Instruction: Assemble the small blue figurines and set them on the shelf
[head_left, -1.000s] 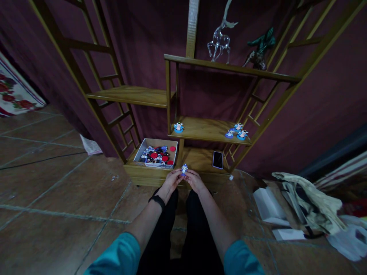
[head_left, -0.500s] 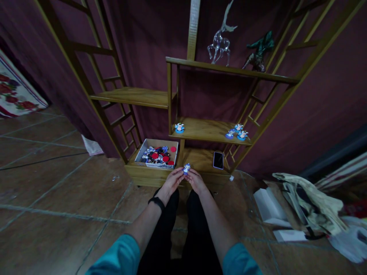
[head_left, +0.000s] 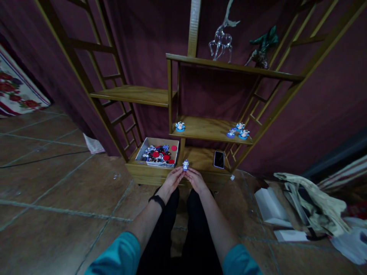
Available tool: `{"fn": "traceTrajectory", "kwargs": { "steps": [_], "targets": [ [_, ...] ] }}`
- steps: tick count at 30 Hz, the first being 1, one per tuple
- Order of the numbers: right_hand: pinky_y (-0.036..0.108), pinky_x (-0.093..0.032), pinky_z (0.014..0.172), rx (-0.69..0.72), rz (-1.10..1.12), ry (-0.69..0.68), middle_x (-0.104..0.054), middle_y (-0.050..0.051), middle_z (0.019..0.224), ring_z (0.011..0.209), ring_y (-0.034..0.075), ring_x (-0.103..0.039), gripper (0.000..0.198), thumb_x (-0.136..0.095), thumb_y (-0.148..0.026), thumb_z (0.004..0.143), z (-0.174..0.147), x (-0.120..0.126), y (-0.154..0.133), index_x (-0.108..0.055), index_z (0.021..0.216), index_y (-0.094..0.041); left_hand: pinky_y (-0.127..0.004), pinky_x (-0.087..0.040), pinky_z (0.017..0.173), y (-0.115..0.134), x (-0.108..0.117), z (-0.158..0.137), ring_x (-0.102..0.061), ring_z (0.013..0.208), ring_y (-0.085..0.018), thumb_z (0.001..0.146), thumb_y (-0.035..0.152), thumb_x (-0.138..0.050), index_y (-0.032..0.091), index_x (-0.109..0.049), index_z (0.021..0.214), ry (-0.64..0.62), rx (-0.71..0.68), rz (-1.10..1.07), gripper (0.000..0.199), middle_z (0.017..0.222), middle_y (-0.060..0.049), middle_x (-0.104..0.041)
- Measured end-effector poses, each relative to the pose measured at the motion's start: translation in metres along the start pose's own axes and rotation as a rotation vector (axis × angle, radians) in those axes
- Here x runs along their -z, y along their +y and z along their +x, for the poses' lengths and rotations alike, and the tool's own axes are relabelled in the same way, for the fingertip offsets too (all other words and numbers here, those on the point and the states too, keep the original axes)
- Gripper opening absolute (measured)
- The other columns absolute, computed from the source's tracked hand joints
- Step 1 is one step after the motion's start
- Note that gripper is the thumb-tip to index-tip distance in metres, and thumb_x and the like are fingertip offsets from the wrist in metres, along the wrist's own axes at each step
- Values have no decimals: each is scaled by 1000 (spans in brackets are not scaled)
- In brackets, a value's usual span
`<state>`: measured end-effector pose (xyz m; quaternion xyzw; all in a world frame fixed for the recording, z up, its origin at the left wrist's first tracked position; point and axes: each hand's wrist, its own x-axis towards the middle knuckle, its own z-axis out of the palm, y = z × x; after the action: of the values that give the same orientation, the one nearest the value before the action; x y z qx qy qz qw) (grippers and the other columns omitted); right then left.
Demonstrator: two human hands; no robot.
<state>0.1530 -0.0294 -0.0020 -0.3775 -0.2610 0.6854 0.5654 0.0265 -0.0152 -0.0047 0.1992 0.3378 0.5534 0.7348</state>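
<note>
My left hand [head_left: 172, 178] and right hand [head_left: 196, 179] meet, fingertips pinching 1 purple-and-white figurine [head_left: 185, 165] low down, before the low cabinet [head_left: 149, 175]. Change: it's upright now, leaning 0.5 s ago; likely still being adjusted, not set down. Beyond: box [head_left: 159, 165] of mixed pieces [head_left: 155, 154] left, phone [head_left: 219, 159] right. Farther up, middle shelf [head_left: 205, 128]: 1 blue-based figurine [head_left: 180, 126] left, cluster of 3 [head_left: 244, 133] right.

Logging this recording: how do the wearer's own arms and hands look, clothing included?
Teal sleeves leave both forearms bare. A black wristband is worn on the left only. The left hand and right hand are ungloved; whether rings are worn is too small to tell.
</note>
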Motion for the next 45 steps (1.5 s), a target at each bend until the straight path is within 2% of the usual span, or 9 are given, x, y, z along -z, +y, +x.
{"fn": "traceTrajectory", "kwargs": {
  "steps": [9, 20, 25, 34, 39, 45],
  "targets": [
    [27, -47, 77, 1, -22, -29, -71, 4, 86, 78, 13, -64, 30, -76, -29, 60, -4, -2, -2, -68, 86, -17, -19, -51, 73, 0, 2, 2, -63, 67, -8, 74, 9, -65, 11, -67, 88, -48, 25, -11, 14, 76, -5, -69],
    [28, -47, 75, 25, -93, 23, -70, 3, 86, 81, 15, -63, 32, -77, -30, 56, -3, -3, 0, -66, 84, -19, -20, -52, 71, 1, 0, 0, -63, 68, -9, 76, 12, -64, 13, -66, 91, 12, 50, -23, 14, 79, -4, -69],
    [28, -47, 72, 37, -111, 24, -69, 2, 84, 79, 15, -62, 34, -77, -30, 55, 1, 0, 3, -66, 85, -19, -22, -53, 74, 2, -1, -2, -64, 71, -10, 76, 14, -65, 13, -66, 91, 19, 52, -2, 16, 82, -6, -69],
    [24, -45, 68, 62, -151, 25, -70, 2, 87, 78, 14, -61, 32, -75, -34, 56, 3, 3, 3, -67, 84, -20, -28, -53, 79, 5, -2, -4, -65, 81, -14, 78, 14, -62, 13, -65, 97, -45, 85, -2, 19, 93, -9, -69],
    [24, -44, 66, 129, -154, 104, -70, 2, 90, 82, 17, -62, 32, -72, -37, 57, 6, 3, 3, -67, 84, -20, -33, -53, 81, 2, 0, -4, -66, 82, -16, 79, 16, -61, 12, -64, 95, -54, 118, 9, 17, 91, -11, -69],
    [22, -39, 60, 171, -181, 96, -70, 0, 84, 71, 13, -60, 30, -71, -32, 57, 7, 4, 4, -68, 85, -20, -33, -54, 80, -1, 1, -3, -66, 80, -16, 77, 16, -64, 12, -64, 94, -61, 127, 55, 17, 90, -10, -69]
  ]
}}
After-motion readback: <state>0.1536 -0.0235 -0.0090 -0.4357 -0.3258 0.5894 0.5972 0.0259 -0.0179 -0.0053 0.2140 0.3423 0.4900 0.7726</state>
